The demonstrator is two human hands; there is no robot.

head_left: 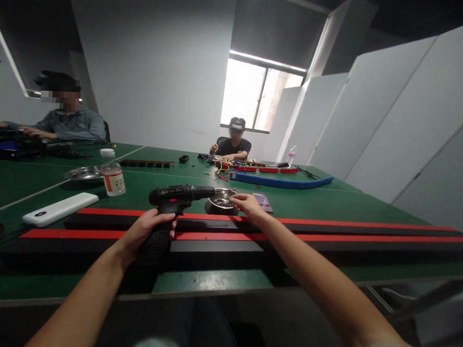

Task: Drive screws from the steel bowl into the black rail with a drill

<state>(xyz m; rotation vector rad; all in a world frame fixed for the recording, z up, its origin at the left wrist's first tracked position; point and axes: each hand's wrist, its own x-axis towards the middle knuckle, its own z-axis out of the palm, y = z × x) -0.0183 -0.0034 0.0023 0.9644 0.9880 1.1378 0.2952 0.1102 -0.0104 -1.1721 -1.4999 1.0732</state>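
Observation:
My left hand (146,231) is wrapped round the grip of a black cordless drill (177,195) with a red trigger, its bit pointing right. My right hand (249,204) reaches over a small metal bowl (221,199) just past the drill's tip, fingers pinched together at the bowl's rim; what they hold is too small to make out. Under both forearms lie long black rails with red strips (329,230) across the green table (211,280).
A white power bank (59,209), a plastic jar with a red label (113,179) and a metal plate (83,173) lie to the left. A phone (263,200) sits by the bowl. Further back are a blue strip (281,182), coloured wires and two seated people.

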